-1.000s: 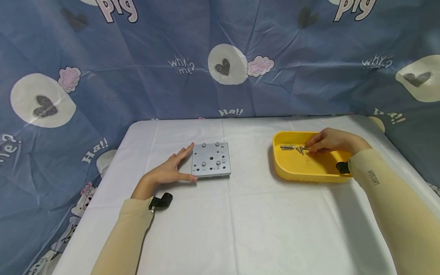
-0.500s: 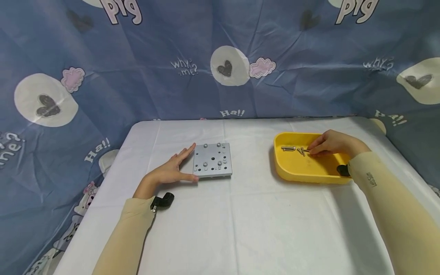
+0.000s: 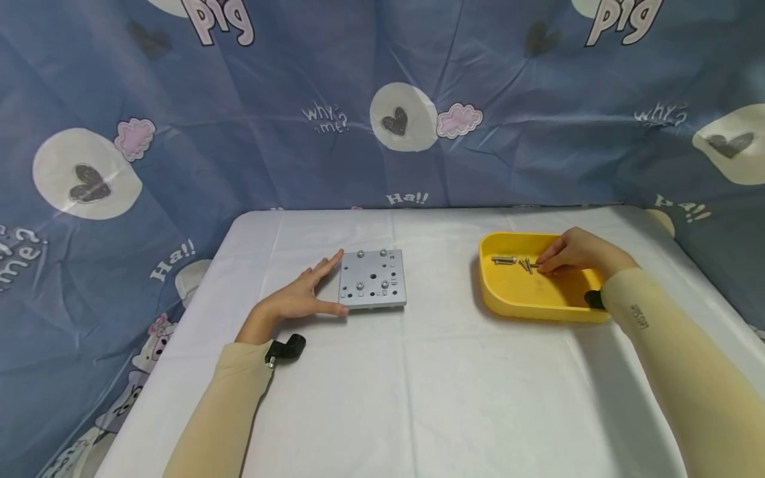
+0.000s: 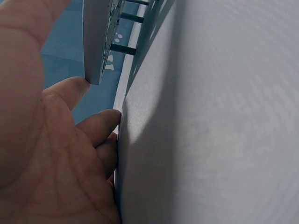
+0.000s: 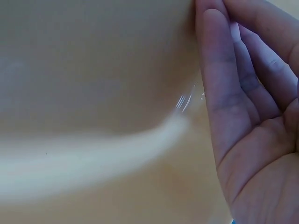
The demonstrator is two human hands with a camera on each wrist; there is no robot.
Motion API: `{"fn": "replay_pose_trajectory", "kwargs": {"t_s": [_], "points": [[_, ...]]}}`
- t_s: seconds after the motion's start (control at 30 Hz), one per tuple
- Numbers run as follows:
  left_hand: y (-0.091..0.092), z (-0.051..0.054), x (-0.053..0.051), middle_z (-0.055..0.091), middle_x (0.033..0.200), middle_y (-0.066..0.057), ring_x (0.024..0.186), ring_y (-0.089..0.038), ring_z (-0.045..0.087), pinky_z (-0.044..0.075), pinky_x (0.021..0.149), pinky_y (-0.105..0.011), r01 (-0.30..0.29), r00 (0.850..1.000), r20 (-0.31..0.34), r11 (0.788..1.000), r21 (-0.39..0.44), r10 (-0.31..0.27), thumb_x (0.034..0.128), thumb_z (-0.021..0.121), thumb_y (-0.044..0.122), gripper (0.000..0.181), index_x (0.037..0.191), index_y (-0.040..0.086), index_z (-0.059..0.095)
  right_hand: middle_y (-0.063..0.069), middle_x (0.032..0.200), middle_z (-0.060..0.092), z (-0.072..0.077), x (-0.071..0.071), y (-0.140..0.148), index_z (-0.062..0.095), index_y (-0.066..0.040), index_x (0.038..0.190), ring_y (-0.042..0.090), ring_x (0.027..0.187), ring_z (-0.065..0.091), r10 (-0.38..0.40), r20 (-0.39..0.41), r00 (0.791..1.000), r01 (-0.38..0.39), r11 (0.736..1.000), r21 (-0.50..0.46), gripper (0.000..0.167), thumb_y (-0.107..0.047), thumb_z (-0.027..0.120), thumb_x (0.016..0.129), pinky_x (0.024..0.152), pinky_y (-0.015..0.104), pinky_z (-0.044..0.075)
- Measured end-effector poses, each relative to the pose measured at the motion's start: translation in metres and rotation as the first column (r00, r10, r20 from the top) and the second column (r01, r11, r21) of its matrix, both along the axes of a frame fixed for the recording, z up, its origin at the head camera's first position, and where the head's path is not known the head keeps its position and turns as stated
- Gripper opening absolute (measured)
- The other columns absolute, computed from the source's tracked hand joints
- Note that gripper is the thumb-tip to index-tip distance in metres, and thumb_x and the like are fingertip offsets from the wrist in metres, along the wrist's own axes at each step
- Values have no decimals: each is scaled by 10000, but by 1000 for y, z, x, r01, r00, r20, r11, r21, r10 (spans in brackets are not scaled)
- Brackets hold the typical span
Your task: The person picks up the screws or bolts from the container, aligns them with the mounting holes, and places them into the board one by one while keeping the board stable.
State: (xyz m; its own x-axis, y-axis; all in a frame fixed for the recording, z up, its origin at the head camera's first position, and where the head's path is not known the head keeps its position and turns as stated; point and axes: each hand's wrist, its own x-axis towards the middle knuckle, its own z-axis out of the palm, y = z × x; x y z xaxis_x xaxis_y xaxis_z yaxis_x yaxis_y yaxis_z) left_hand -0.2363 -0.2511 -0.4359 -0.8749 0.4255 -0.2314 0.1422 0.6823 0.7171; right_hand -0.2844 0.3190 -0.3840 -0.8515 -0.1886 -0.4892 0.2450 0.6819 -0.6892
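In the head view a grey metal plate (image 3: 373,279) with holes lies on the white table, with several screw heads on top. Threaded screw shanks (image 4: 124,49) stick out beneath it in the left wrist view. My left hand (image 3: 295,297) is spread along the plate's left side, thumb at its near left corner and a finger by the far left one. In the yellow tray (image 3: 540,309) my right hand (image 3: 576,252) pinches a small screw (image 3: 535,265), mostly hidden by the fingertips. Several loose screws (image 3: 505,260) lie left of that hand in the tray.
White cloth (image 3: 442,392) covers the table. A blue printed curtain (image 3: 311,159) hangs behind its far edge and along its left side. Black wrist cameras (image 3: 287,348) sit on both sleeves, with a cable running down the left one.
The whole head view has shifted slightly, so everything appears a little further right and lower. Both hands keep their places at the plate and in the tray.
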Motion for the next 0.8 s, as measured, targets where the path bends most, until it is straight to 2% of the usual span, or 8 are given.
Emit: {"fn": "replay_pose_trajectory", "kwargs": {"t_s": [0.2,0.47,0.8], "points": [[0,1,0,-42,1815,-184,1636,-554,-117,1,1257,-819,4,1000,-10,1000,-7,-4,791,930,551,1277,1728,439,70,-17,815,808,-3,0,-3,806,92,1018,64,705,741,-17,-12,1000,17,999,32,160,-52,816,949,715,238,651],[-1,1,1,-33,1816,-183,1641,-548,-104,11,1261,-816,-8,1000,-16,1000,-11,8,784,935,548,1282,1730,430,77,-20,796,799,-3,0,-5,803,81,1001,60,685,727,-5,-24,1000,6,998,60,165,-71,829,943,689,231,642],[1,1,3,-45,1818,-173,1645,-533,-116,9,1267,-808,-7,1000,-3,1000,-5,7,787,933,552,1269,1719,472,75,-34,777,785,-5,3,-5,815,51,960,57,679,718,-13,-10,1000,14,999,38,115,-62,824,944,686,229,643]]}}
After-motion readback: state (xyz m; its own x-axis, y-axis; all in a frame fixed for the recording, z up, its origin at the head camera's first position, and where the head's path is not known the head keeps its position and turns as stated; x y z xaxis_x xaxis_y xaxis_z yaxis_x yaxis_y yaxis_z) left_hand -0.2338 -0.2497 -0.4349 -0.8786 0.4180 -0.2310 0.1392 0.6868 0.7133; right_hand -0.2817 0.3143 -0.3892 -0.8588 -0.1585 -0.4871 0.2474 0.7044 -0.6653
